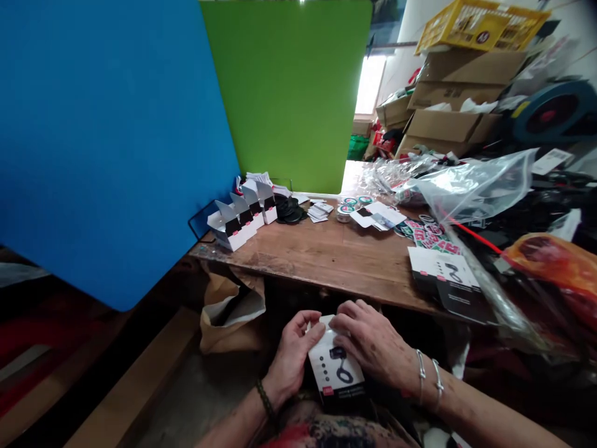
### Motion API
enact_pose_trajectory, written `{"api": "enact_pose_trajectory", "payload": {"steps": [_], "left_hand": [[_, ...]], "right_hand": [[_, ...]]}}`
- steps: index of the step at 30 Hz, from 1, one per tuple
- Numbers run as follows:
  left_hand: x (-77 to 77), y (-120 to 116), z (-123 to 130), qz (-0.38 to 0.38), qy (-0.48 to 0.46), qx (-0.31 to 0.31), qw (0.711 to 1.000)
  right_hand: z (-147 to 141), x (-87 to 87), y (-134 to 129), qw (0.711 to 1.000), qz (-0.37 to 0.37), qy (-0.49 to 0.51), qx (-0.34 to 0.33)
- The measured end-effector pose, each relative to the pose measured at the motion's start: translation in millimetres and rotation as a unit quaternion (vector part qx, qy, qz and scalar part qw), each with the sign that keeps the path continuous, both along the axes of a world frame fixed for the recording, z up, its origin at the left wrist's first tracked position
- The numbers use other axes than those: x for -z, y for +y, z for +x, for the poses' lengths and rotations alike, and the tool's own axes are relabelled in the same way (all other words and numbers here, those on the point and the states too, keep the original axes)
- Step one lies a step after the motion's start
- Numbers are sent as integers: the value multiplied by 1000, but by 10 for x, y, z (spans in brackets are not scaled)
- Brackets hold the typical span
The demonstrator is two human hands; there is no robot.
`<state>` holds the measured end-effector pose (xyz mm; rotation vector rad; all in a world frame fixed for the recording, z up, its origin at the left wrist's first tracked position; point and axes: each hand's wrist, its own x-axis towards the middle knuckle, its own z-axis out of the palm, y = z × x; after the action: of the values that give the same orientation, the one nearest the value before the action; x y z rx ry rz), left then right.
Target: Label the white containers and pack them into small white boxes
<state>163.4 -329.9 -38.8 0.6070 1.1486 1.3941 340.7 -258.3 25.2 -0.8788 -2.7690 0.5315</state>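
Observation:
Over my lap is a small white and black printed cardboard box [336, 367], with a picture of a dark ringed item on its face. My left hand [293, 348] grips its upper left side, the thumb lying over the top edge. On the upper right, my right hand [366, 339] has its fingers bent over the box's top and side. The box tilts, and its far side is hidden. Ahead on the wooden table, a row of white boxes [240, 224] stands with raised flaps, beside a pile of black round pieces [290, 210].
Folded papers [319, 211], round tins [345, 213] and flattened printed boxes [445, 274] lie on the wooden table [345, 258]. Plastic bags [485, 186] crowd the right. Blue [112, 137] and green [293, 93] panels rise ahead. A brown paper bag [228, 333] hangs below the table's edge.

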Motion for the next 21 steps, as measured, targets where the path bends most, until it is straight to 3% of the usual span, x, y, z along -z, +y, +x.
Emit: {"api": "enact_pose_trajectory", "payload": {"steps": [5, 9, 12, 15, 17, 19, 21], "left_hand": [[-101, -22, 103, -29, 69, 2, 997], [-73, 7, 205, -68, 113, -27, 991], [-59, 41, 207, -66, 199, -44, 977], [-109, 46, 185, -17, 287, -41, 957], [-159, 22, 184, 43, 334, -2, 942], [-203, -12, 191, 98, 383, 53, 917], [-234, -35, 191, 126, 416, 107, 894]], "right_hand": [[141, -58, 87, 996, -84, 22, -24], [236, -86, 139, 979, -200, 12, -39], [293, -58, 200, 931, -355, 85, -8], [323, 65, 247, 833, -506, 205, 91], [316, 186, 260, 787, -553, 240, 133], [289, 291, 268, 779, -573, 217, 134], [252, 336, 278, 804, -563, 148, 124]]}}
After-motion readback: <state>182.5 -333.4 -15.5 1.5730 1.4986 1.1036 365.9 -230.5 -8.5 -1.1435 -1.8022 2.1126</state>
